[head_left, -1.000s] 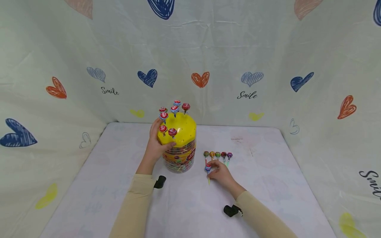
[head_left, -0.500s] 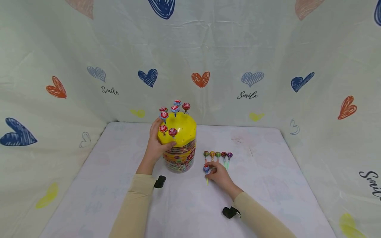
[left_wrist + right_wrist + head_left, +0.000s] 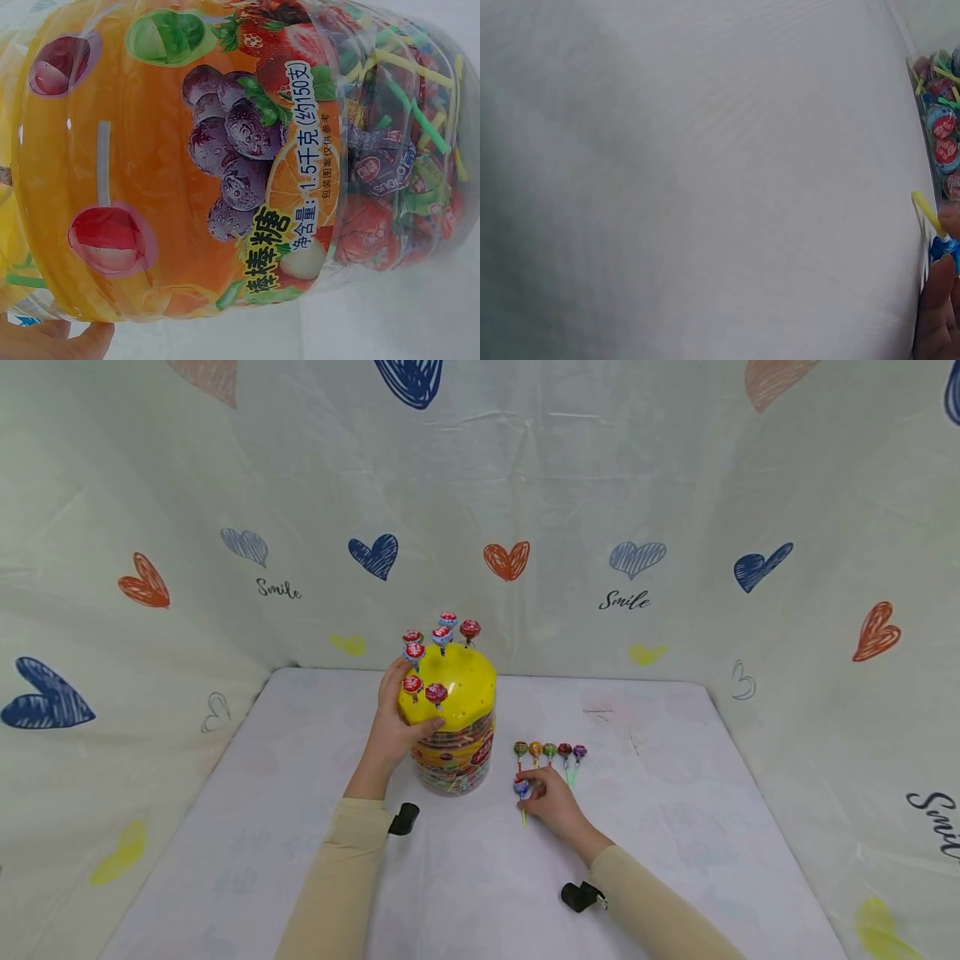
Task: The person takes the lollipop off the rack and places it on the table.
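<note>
A clear plastic candy jar (image 3: 450, 768) with a yellow lid (image 3: 471, 681) stands upright left of the table's middle. Several wrapped lollipops (image 3: 436, 694) poke up out of the lid. My left hand (image 3: 390, 737) holds the jar's top from the left, thumb in front; its fingertips show at the lower corner of the left wrist view beside the orange fruit label (image 3: 172, 165). Between the thumb and fingers of my right hand (image 3: 561, 803) is a blue-wrapped lollipop (image 3: 521, 787). Its yellow stick (image 3: 928, 214) points towards me, at the right edge of the right wrist view.
Just beyond my right hand lies a row of several lollipops (image 3: 550, 750), their sticks partly covered by the hand. The white-covered table (image 3: 645, 827) ends at a hanging cloth (image 3: 570, 468) printed with hearts.
My right hand has shifted slightly left with the blue lollipop during the first half second, then stays almost still. The left hand and the jar have not moved.
</note>
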`<state>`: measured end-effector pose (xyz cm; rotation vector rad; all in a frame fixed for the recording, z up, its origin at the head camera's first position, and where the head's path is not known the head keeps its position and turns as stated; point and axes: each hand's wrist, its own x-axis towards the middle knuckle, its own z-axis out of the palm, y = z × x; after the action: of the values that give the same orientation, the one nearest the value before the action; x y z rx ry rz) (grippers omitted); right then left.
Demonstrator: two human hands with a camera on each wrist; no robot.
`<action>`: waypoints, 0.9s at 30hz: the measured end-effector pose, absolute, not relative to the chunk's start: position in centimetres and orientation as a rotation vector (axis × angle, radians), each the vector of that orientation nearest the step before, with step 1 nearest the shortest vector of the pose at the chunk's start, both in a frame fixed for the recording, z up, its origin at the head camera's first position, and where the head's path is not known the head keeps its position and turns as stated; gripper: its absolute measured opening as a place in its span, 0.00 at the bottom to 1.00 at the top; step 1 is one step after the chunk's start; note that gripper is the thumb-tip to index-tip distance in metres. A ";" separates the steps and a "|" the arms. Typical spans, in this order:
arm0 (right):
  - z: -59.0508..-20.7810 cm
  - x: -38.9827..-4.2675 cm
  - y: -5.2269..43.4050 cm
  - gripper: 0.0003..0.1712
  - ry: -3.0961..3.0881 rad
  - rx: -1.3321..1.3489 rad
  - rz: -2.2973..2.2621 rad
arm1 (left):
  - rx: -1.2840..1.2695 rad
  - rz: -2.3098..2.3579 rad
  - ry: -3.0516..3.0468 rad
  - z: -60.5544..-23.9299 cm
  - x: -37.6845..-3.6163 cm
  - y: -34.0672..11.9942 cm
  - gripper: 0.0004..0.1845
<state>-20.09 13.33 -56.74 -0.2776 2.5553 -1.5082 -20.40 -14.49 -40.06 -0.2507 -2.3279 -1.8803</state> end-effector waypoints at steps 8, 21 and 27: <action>-56.8 -20.2 13.5 0.26 2.522 -0.281 -1.515 | -0.256 -1.859 -2.302 -42.4 -21.8 -15.1 0.48; -56.6 -19.9 13.3 0.22 2.499 -0.250 -1.538 | -0.245 -1.848 -2.345 -39.1 -19.7 -14.2 0.46; -56.4 -20.0 13.3 0.22 2.492 -0.225 -1.550 | -0.255 -1.879 -2.324 -39.4 -19.9 -14.2 0.46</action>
<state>-19.99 13.26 -56.43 -0.2252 2.4919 -1.5500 -19.88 -14.21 -39.35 -0.2551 -2.3237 -1.8786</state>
